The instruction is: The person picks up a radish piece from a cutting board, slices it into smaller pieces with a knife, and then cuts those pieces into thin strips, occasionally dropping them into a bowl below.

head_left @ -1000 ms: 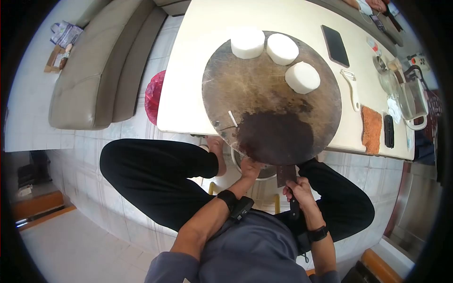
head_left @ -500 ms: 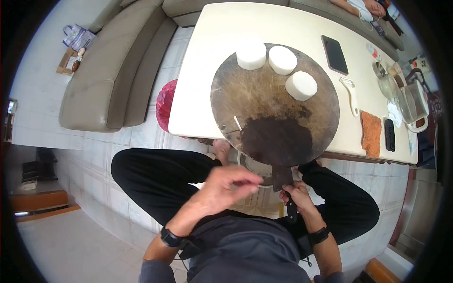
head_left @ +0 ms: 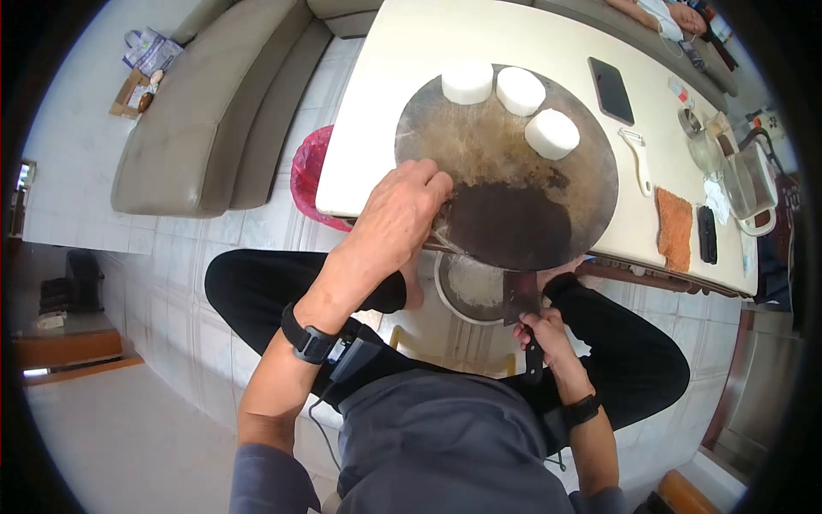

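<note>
My left hand (head_left: 402,210) is at the left edge of the round wooden chopping board (head_left: 488,141), fingers curled together against its surface. Whatever the fingertips pinch is hidden; the thin white strip seen there earlier is covered. Low in front of the board, my right hand (head_left: 550,336) grips a cleaver (head_left: 520,298) by the top of its black handle, with the dark blade reaching up to the board's near rim. Three thick white radish-like chunks, a left one (head_left: 467,83), a middle one (head_left: 521,91) and a right one (head_left: 552,134), stand on the far part of the board. A wet dark patch covers its near part.
Below the board's near edge sits a basin (head_left: 445,295) with whitish contents. On the cream table (head_left: 377,86) lie a phone (head_left: 610,91), a peeler (head_left: 638,161), an orange cloth (head_left: 675,230) and a clear jug (head_left: 749,190). A pink-bagged bin (head_left: 310,180) stands left. Another person (head_left: 664,17) lies on the far sofa.
My left hand has moved up and forward from above my lap to the board's left edge, covering the white strip. My right hand still holds the cleaver. The camera view has shifted slightly.
</note>
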The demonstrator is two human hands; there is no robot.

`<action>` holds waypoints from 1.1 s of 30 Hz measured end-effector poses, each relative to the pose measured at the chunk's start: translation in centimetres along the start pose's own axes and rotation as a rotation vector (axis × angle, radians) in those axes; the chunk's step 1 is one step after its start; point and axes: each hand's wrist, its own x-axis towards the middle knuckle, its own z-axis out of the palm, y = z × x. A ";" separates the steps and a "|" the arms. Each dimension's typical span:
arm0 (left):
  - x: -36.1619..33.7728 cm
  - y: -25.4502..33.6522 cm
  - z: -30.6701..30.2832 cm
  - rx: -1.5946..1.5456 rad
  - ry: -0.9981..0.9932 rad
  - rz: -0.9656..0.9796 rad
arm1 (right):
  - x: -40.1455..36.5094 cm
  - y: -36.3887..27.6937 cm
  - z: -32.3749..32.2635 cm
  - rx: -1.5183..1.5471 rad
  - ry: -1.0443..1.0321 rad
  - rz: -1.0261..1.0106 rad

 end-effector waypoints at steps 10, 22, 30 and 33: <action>-1.4 1.1 0.4 0.108 0.067 -0.016 | 0.3 -0.9 1.0 -0.028 -0.033 0.011; -2.8 2.4 1.4 -0.181 0.165 0.023 | -0.2 -2.5 3.0 -0.066 -0.061 0.032; -9.7 6.0 9.4 -0.912 0.099 -0.512 | 0.4 -2.7 3.9 -0.114 -0.017 0.086; -10.4 4.0 14.7 -0.992 0.022 -0.661 | 0.9 -2.4 4.3 -0.135 -0.013 0.102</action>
